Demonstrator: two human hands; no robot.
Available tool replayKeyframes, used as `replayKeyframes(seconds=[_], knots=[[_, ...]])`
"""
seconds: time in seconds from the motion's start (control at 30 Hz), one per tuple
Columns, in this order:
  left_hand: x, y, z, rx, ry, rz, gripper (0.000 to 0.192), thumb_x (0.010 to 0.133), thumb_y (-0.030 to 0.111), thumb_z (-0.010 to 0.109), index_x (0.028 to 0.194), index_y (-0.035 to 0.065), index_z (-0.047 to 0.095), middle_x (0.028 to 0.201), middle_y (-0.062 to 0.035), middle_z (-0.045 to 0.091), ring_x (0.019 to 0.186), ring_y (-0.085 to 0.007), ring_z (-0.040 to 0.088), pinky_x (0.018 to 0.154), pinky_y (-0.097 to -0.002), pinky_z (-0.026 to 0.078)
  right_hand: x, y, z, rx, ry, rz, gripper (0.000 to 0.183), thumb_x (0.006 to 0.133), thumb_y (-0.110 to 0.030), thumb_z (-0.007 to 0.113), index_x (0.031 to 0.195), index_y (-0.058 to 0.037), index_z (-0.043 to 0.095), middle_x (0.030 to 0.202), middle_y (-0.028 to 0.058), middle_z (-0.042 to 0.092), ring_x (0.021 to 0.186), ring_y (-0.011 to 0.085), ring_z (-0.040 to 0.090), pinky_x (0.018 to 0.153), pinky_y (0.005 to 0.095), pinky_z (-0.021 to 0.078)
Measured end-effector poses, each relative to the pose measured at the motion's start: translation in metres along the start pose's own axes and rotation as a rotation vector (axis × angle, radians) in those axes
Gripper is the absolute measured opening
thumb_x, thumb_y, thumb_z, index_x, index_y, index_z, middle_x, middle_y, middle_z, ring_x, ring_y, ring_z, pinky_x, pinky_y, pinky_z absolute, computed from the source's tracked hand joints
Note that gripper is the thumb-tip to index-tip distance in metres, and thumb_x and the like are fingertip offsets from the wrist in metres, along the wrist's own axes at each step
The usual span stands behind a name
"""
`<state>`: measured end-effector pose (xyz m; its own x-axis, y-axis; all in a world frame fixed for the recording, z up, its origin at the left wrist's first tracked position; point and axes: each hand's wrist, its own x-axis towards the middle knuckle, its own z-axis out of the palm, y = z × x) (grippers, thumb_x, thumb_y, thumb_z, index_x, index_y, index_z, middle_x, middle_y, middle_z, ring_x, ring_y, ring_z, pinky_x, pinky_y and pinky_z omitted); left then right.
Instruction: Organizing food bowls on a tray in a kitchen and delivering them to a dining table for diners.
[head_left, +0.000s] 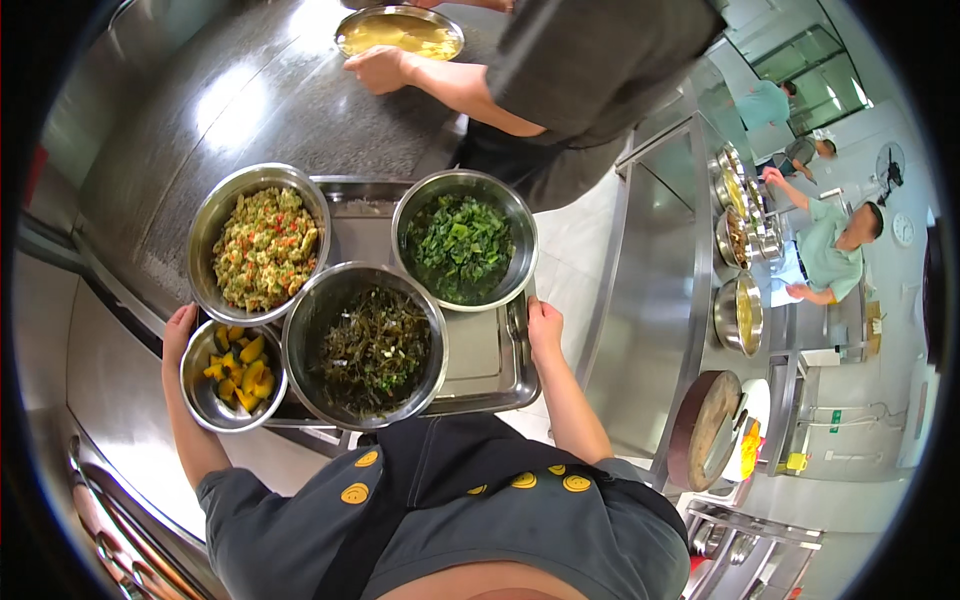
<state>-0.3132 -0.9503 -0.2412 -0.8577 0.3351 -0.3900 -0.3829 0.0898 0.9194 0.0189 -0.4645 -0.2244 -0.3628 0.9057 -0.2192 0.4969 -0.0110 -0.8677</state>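
Observation:
Between my hands is a rectangular stainless steel tray (469, 352) carrying several round metal bowls. My right hand (545, 328) grips its right rim. At the left end my left hand (178, 334) holds the tray's edge, which is partly hidden by the bowls. A bowl of chopped, pale yellow-green food with red bits (266, 251) is at the far left. Chopped leafy greens (463, 244) fill the bowl at the far right. Nearer me, dark shredded seaweed-like food (375, 349) lies in a large bowl. Pumpkin chunks (244, 371) sit in the small bowl beside my left hand.
Ahead, a co-worker's hand (382, 69) is at a basin of yellow food (401, 36) on the dark worktop (225, 112). To the right, a steel counter (652, 247) bears metal bowls, a round wooden chopping block (701, 427) and a cleaver (724, 446). Another person (832, 240) stands behind it.

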Motion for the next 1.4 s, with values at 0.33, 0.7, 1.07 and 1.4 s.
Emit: replayKeyframes(seconds=[0.33, 0.7, 1.07, 1.4], knots=[[0.012, -0.027, -0.022, 0.111, -0.128, 0.199, 0.022, 0.08, 0.022, 0.044, 0.075, 0.0019, 0.052, 0.064, 0.0024, 0.046, 0.057, -0.006, 0.038, 0.051, -0.0199, 0.032, -0.01, -0.001, -0.001, -0.008, 0.114, -0.041, 0.047, 0.071, -0.041, 0.043, 0.069, 0.0038, 0.057, 0.066, 0.0189, 0.056, 0.067, 0.0279, 0.055, 0.063, 0.0329, 0.0404], [0.037, 0.001, 0.022, 0.055, -0.252, 0.125, 0.022, 0.08, 0.022, 0.044, 0.078, 0.0011, 0.053, 0.066, 0.0002, 0.048, 0.058, -0.0074, 0.041, 0.052, -0.0206, 0.035, -0.075, -0.033, -0.041, -0.062, 0.388, -0.107, 0.053, 0.072, -0.046, 0.043, 0.065, 0.0052, 0.056, 0.065, 0.02, 0.055, 0.068, 0.0276, 0.055, 0.064, 0.0339, 0.0389], [0.117, -0.011, 0.048, 0.068, -0.44, 0.181, 0.022, 0.079, 0.021, 0.044, 0.078, 0.0015, 0.054, 0.06, -0.0012, 0.05, 0.048, -0.0079, 0.043, 0.042, -0.0216, 0.034, -0.139, 0.014, -0.027, -0.039, 0.595, -0.035, 0.054, 0.072, -0.045, 0.045, 0.05, 0.0039, 0.046, 0.049, 0.0079, 0.045, 0.053, 0.0144, 0.042, 0.051, 0.0302, 0.0338], [0.127, -0.017, 0.056, -0.062, -0.552, 0.214, 0.023, 0.078, 0.021, 0.046, 0.081, -0.0011, 0.052, 0.066, -0.0041, 0.054, 0.054, -0.0095, 0.048, 0.049, -0.021, 0.038, -0.173, 0.029, -0.006, 0.059, 0.704, -0.121, 0.048, 0.072, -0.042, 0.049, 0.045, -0.003, 0.042, 0.047, 0.0008, 0.04, 0.047, 0.0098, 0.035, 0.044, 0.0255, 0.0282]])
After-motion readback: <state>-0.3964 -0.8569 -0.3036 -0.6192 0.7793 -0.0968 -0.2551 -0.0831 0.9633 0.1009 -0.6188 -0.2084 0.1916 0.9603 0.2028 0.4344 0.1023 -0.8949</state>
